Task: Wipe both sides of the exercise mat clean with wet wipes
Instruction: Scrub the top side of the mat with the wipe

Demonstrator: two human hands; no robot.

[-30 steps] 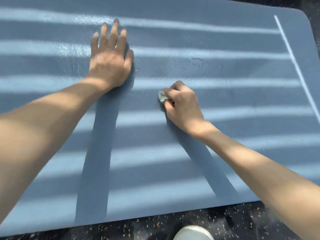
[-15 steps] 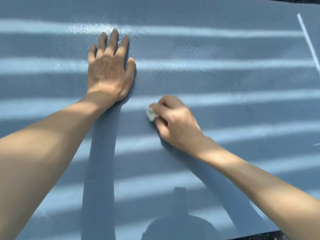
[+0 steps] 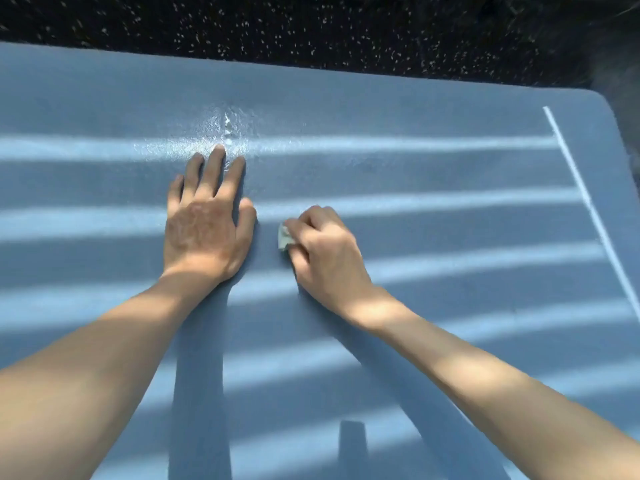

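my view has tipped up in the last second: the far edge of the mat [image 3: 433, 161] and the dark speckled floor [image 3: 311, 26] beyond it now show, where before i saw only blue. the mat lies flat on that floor and fills nearly the whole frame, striped with sun and shade, with a thin white line [image 3: 588, 202] running near its right end.

the left hand [image 3: 204, 226] has stayed put, fingers straight and palm flat on the mat, bracing. just past its fingertips a wet patch [image 3: 221, 133] glistens.

the right hand [image 3: 325, 251] has moved. it was lower and further off from the left; now it sits near the left thumb, level with it. its fingers are curled around a small bunched wipe [image 3: 284, 238], pressing it onto the mat, with only a corner of the wipe poking out.

i read that as a stroke pushing away from me toward the far edge. this face is mid-wipe; the stretch toward the white line shows no clear sheen, so i judge it still to do, and the underside after it.
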